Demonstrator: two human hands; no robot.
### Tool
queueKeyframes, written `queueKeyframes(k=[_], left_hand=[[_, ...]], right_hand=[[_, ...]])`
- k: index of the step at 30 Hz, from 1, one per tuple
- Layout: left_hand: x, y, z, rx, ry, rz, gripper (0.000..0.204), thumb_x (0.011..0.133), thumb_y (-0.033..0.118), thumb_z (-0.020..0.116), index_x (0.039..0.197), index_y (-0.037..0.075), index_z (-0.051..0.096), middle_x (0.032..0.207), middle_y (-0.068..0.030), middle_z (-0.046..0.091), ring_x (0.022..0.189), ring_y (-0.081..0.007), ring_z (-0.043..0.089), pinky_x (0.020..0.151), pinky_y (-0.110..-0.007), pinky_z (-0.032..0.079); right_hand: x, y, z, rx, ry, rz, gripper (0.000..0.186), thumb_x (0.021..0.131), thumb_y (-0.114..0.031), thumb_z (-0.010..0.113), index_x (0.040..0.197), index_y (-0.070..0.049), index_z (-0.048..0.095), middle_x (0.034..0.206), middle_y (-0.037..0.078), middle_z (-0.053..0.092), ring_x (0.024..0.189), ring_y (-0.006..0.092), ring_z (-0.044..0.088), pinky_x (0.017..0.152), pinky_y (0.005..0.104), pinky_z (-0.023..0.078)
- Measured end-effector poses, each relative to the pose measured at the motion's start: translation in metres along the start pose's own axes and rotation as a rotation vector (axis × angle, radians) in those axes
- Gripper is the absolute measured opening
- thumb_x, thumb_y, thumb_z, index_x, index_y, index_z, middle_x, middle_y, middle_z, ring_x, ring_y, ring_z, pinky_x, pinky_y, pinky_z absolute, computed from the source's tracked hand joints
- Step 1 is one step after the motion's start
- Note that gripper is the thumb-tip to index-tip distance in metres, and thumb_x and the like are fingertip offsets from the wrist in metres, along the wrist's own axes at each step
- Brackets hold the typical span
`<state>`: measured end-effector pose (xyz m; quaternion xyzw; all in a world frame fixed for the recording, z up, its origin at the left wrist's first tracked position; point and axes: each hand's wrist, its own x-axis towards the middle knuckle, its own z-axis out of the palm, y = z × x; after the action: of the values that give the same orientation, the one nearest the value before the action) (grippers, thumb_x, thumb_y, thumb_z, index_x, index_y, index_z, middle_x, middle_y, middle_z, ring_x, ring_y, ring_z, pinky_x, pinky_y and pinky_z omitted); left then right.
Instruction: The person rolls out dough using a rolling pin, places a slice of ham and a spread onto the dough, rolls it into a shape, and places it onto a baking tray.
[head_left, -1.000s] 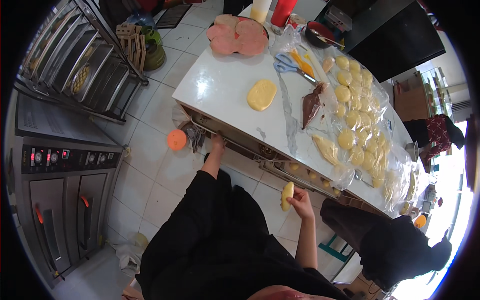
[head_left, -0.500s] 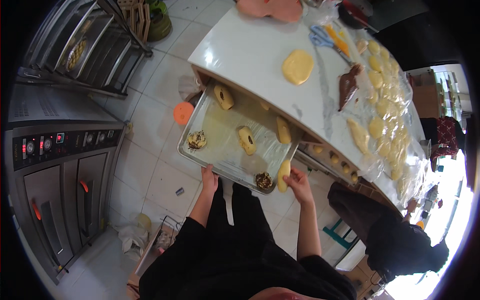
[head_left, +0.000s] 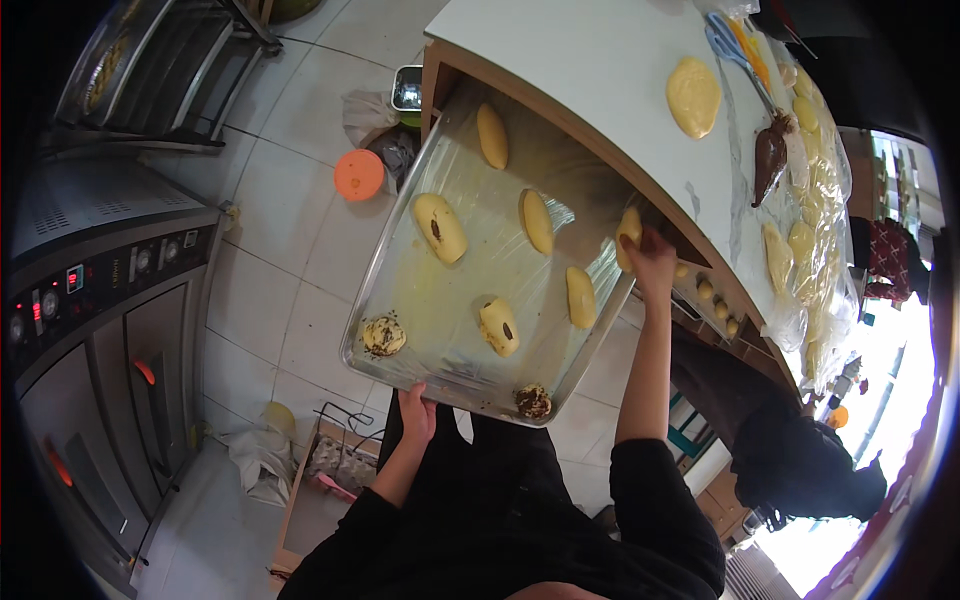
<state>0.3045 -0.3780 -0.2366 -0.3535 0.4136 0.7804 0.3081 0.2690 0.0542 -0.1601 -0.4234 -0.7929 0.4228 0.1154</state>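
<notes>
A metal baking tray (head_left: 420,310) juts out from a shelf under the white worktop. My left hand (head_left: 417,412) is closed on its near rim, with the thumb on top. At the tray's far right side, my right hand (head_left: 652,260) pinches a long pale dough roll (head_left: 629,238); whether the roll rests on the tray is unclear. Several other dough pieces lie spread about, among them a roll with a dark filling slit (head_left: 440,230) and a plain roll (head_left: 537,222). Near the front corners sit a speckled ball (head_left: 383,336) and a dark-topped ball (head_left: 533,401).
On the worktop (head_left: 570,50) lie a flat dough disc (head_left: 693,97), scissors (head_left: 735,55), a brown-filled piping bag (head_left: 770,160) and dough pieces under plastic film (head_left: 820,230). An oven (head_left: 120,330) stands left; an orange lid (head_left: 358,175) is by the tray. Another person (head_left: 800,450) is at right.
More of the tray now shows out of the shelf. My right hand has carried the dough roll from beside the tray's near right corner to its far right side. My left hand keeps the rim.
</notes>
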Motion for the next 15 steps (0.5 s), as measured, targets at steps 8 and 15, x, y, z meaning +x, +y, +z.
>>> queueKeyframes(k=[8,15], left_hand=[[-0.006,-0.001,-0.009,-0.031,0.073,-0.046,0.046,0.084,0.002,0.047,0.128,0.002,0.037,0.123,-0.0106,0.050,0.112,-0.0227,0.053,0.093,-0.036,0.047],[-0.006,0.000,-0.013,-0.006,0.057,-0.048,0.046,0.083,0.002,0.047,0.128,0.003,0.037,0.122,-0.0114,0.050,0.112,-0.0229,0.054,0.092,-0.036,0.048]], right_hand=[[0.015,0.013,0.017,-0.651,0.077,-0.076,0.038,0.068,-0.033,0.070,0.099,-0.013,0.067,0.082,0.014,0.068,0.078,0.0323,0.066,0.071,0.0405,0.052],[0.012,0.014,0.033,-0.812,0.110,0.133,0.047,0.066,-0.041,0.073,0.107,-0.021,0.064,0.091,0.013,0.068,0.085,0.0328,0.065,0.072,0.0437,0.052]])
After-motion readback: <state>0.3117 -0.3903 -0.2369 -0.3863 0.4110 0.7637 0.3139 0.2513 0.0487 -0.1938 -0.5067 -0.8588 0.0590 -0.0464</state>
